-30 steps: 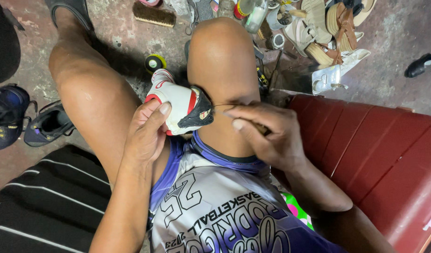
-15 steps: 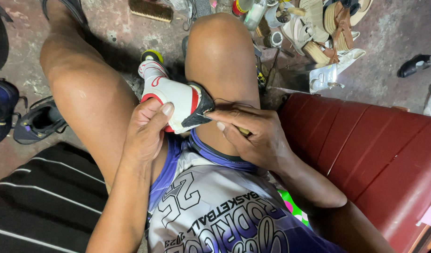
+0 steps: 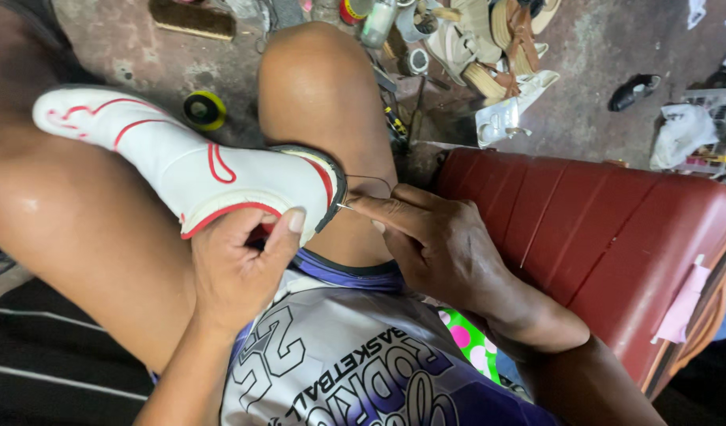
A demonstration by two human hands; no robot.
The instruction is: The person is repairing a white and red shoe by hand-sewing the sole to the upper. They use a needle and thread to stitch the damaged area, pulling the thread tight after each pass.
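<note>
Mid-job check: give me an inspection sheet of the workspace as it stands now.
Surface: stained concrete floor; red bench at the right.
Job's things: white shoe with red trim across the lap; needle at its sole edge; thread looping up.
Clutter: sandals, tape roll, brush, black shoe.
Grippers: left hand grips the shoe; right hand pinches the needle.
Cables: nothing seen.
Surroundings: crumpled plastic bag.

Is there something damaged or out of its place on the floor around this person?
Yes. Behind the knees, a heap of tan sandals, a bottle and small tools lie jumbled on the stained concrete floor. One black shoe lies alone. The white sneaker shows no clear damage.
</note>
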